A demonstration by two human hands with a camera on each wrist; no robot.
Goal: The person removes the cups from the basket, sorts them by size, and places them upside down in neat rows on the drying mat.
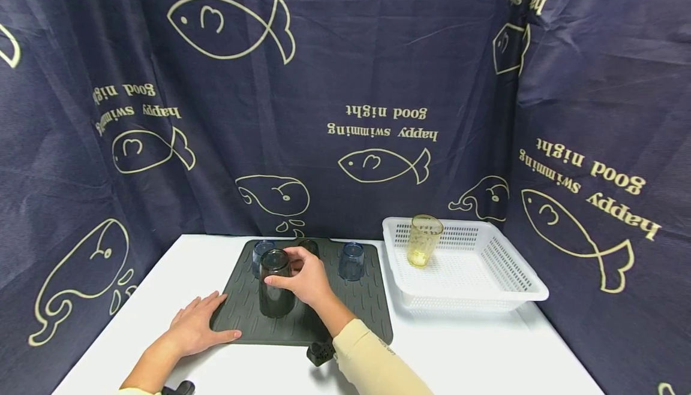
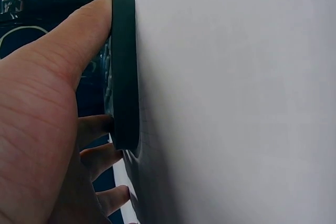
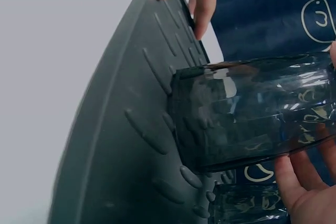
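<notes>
My right hand (image 1: 308,278) grips a tall dark grey drinking glass (image 1: 276,293) between thumb and fingers, near its upper end. In the right wrist view the glass (image 3: 247,111) has its lower end at the ribbed dark drying mat (image 3: 121,124); whether it touches cannot be told. With fingers spread, my left hand (image 1: 197,326) rests at the mat's (image 1: 345,323) front left corner, its thumb on the mat. Behind the gripped glass stand a blue glass (image 1: 263,251) and a dark glass (image 1: 309,246), partly hidden. Another blue glass (image 1: 352,262) stands on the mat's right side.
A white perforated plastic basket (image 1: 459,299) stands right of the mat, with a yellow glass (image 1: 424,242) in its back left part. Dark blue curtains (image 1: 324,83) with fish drawings enclose the white table (image 1: 432,347) at the back and sides.
</notes>
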